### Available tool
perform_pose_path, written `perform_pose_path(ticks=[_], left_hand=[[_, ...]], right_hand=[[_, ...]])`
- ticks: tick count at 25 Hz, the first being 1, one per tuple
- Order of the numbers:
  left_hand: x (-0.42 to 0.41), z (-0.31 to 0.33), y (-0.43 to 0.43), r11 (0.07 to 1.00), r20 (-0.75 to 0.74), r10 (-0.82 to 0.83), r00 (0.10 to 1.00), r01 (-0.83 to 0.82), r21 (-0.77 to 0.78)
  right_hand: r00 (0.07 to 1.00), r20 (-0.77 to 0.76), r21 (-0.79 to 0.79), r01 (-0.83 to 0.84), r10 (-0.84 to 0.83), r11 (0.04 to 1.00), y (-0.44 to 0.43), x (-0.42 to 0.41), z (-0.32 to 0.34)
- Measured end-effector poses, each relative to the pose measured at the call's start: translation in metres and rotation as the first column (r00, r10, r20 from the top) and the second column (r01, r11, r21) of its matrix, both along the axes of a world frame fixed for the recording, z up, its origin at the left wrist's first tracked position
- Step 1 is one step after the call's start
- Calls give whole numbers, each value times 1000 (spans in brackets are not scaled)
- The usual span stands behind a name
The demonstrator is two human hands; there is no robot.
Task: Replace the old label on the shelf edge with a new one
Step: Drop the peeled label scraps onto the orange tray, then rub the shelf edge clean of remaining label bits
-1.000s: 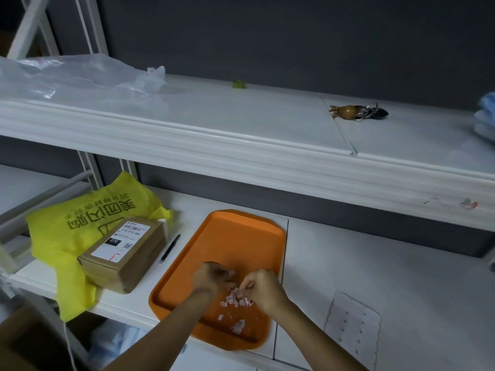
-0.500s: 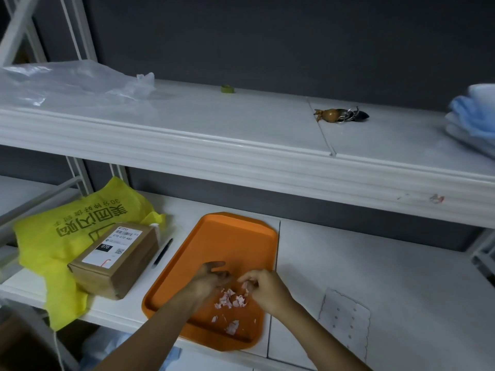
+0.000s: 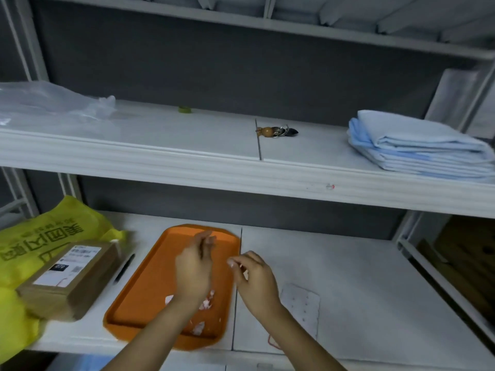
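**Old label lies in scraps on the tray; a speck is left on the edge**

The white shelf edge runs left to right across the view. Any label on it would lie with its long axis along that run, facing the person.

Below, on the lower shelf, the orange tray sits lengthwise front to back. It was probably put there to catch litter, since pink-white label scraps lie in its near half. Just right of the tray, the label sheet lies flat, its long axis also front to back. It is close to the right hand and is presumably the source of the new label.

The left hand hovers above the tray, fingers fairly straight and close together, though blurred. The right hand hangs over the tray's right rim, fingers curled and thumb near forefinger. I cannot tell whether they pinch a scrap.

Smallest of all, a red-and-pale remnant clings to the shelf edge right of centre. From this I judge the removal nearly done and the new label not yet applied.
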State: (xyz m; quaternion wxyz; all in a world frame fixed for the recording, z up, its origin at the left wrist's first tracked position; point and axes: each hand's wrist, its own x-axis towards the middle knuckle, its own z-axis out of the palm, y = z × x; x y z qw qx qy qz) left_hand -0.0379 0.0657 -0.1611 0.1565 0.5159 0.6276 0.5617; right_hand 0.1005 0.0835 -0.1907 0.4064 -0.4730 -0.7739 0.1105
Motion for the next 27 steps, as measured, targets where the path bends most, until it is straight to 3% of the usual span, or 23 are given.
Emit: perform_pose_path(ticks=[3, 6, 12, 18, 22, 27], left_hand=[[26, 40, -25, 976, -72, -56, 996, 70, 207], [50, 75, -46, 909, -140, -119, 983, 164, 383], [85, 120, -66, 833, -68, -246, 967, 247, 494], [92, 143, -51, 850, -104, -388, 916, 399, 343], [90, 148, -38, 837, -121, -435, 892, 450, 311], [88, 148, -32, 766, -13, -564, 825, 530, 363]], right_hand=[[964, -265, 216, 74, -15, 974, -28, 18, 37], [906, -422, 312, 164, -19, 936, -48, 40, 83], [707, -707, 176, 165, 8, 970, -74, 85, 164], [769, -623, -67, 125, -139, 990, -64, 110, 201], [797, -580, -101, 133, -167, 986, -63, 115, 204], [793, -597, -110, 69, -121, 992, -64, 121, 209]])
